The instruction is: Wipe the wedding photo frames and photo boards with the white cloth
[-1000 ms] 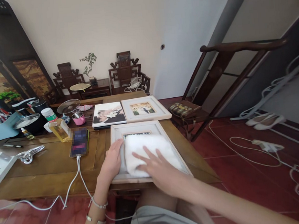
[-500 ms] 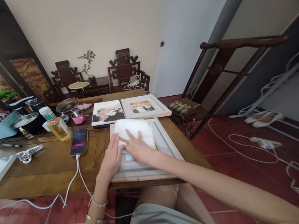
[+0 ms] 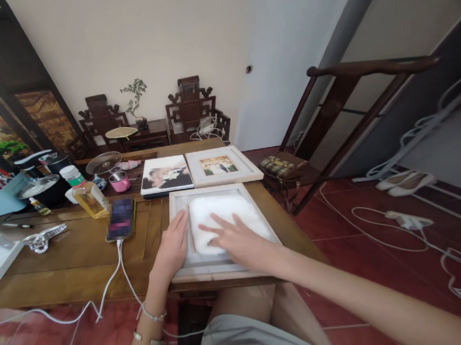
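Observation:
A pale wooden picture frame (image 3: 222, 269) lies flat at the near edge of the wooden table (image 3: 73, 254). A folded white cloth (image 3: 221, 215) covers its middle. My right hand (image 3: 238, 238) presses flat on the cloth, fingers spread. Resting on the frame's left border, my left hand (image 3: 173, 246) has its fingers stretched along that edge and holds it steady.
Two more framed pictures, a photo canvas (image 3: 166, 174) and a white frame (image 3: 222, 165), lie behind. A phone (image 3: 120, 218) on a white cable, an oil bottle (image 3: 85, 193), a pink cup (image 3: 119, 181) and pots stand to the left. A dark wooden chair (image 3: 330, 122) is on the right.
My right hand slid the cloth from the frame's near part up to its far left corner, then back to the middle. The left hand stayed on the frame's left border.

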`<action>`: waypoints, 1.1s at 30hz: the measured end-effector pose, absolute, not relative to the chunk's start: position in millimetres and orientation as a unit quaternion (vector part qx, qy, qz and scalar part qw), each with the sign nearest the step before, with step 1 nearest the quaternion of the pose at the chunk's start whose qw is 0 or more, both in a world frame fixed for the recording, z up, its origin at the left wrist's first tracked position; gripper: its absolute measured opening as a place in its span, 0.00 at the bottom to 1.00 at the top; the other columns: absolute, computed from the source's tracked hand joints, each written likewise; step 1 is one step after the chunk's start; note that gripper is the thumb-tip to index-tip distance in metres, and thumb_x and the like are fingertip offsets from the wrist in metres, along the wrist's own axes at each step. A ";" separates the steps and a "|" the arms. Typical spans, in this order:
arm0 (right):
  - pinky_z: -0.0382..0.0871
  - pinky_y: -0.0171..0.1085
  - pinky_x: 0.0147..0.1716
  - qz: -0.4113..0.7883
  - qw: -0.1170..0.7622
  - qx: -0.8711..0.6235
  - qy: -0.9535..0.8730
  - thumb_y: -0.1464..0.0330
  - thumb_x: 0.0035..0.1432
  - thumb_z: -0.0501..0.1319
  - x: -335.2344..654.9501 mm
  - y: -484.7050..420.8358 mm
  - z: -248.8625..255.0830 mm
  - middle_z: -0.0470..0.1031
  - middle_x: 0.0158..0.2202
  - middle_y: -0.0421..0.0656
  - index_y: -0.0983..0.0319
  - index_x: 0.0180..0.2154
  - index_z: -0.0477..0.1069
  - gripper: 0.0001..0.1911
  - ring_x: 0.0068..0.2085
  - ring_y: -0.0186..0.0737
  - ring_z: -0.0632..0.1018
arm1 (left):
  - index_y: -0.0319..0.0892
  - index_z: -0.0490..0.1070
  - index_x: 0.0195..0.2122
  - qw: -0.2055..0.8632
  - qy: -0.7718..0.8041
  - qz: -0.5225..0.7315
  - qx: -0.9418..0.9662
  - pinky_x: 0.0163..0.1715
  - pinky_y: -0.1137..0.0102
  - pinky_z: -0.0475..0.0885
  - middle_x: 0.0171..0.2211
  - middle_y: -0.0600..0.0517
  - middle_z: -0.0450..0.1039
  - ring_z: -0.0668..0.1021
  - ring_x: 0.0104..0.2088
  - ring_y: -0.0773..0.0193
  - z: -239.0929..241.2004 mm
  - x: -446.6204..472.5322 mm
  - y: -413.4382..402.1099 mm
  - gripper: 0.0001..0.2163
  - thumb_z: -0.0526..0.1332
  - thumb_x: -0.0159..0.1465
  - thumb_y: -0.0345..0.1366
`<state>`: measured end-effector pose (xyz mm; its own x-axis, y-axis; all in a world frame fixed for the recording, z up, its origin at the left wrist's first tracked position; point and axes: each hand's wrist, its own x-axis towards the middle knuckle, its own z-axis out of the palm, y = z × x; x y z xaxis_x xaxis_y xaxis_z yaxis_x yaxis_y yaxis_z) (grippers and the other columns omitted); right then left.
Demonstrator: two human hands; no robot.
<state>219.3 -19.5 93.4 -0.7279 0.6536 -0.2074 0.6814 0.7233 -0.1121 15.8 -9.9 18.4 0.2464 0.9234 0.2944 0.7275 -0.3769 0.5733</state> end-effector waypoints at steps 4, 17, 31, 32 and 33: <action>0.46 0.73 0.53 -0.016 0.026 0.394 0.918 0.90 0.41 0.47 208.9 26.2 78.0 0.45 0.67 0.49 0.63 0.57 0.63 0.40 0.66 0.61 0.42 | 0.41 0.57 0.61 0.150 0.523 0.303 0.783 0.61 0.55 0.56 0.63 0.43 0.56 0.60 0.63 0.57 10.5 12.3 -7.1 0.23 0.46 0.65 0.27; 0.48 0.55 0.59 0.027 -0.019 0.323 0.946 0.85 0.50 0.54 181.6 67.9 83.7 0.70 0.54 0.57 0.65 0.50 0.69 0.26 0.63 0.49 0.59 | 0.40 0.68 0.53 0.138 0.514 0.341 0.775 0.60 0.57 0.61 0.57 0.44 0.65 0.66 0.59 0.58 10.6 11.9 -3.7 0.26 0.47 0.55 0.17; 0.50 0.55 0.58 0.052 0.063 0.462 0.883 0.87 0.46 0.48 284.0 58.5 93.0 0.73 0.50 0.53 0.63 0.46 0.73 0.29 0.62 0.48 0.60 | 0.41 0.70 0.47 0.147 0.537 0.309 0.771 0.59 0.53 0.60 0.57 0.45 0.65 0.63 0.61 0.57 16.3 15.1 -6.3 0.25 0.46 0.54 0.15; 0.50 0.55 0.58 0.050 0.061 0.457 0.886 0.87 0.45 0.48 286.2 54.0 92.7 0.73 0.51 0.53 0.63 0.46 0.73 0.30 0.62 0.48 0.60 | 0.42 0.70 0.46 0.147 0.538 0.306 0.771 0.59 0.53 0.60 0.57 0.45 0.64 0.63 0.61 0.57 17.3 15.5 -6.6 0.25 0.46 0.54 0.15; 0.51 0.54 0.58 0.049 0.058 0.451 0.889 0.87 0.44 0.48 287.7 48.2 92.2 0.73 0.51 0.54 0.64 0.47 0.73 0.30 0.63 0.49 0.59 | 0.42 0.70 0.46 0.146 0.540 0.303 0.772 0.59 0.53 0.60 0.58 0.45 0.64 0.63 0.61 0.57 18.1 15.9 -7.0 0.24 0.46 0.54 0.15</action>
<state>287.7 48.2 92.2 -0.5869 0.8075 -0.0596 0.7962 0.5889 0.1387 15.9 -7.0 18.1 0.2343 0.9214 0.3100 0.7446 -0.3751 0.5522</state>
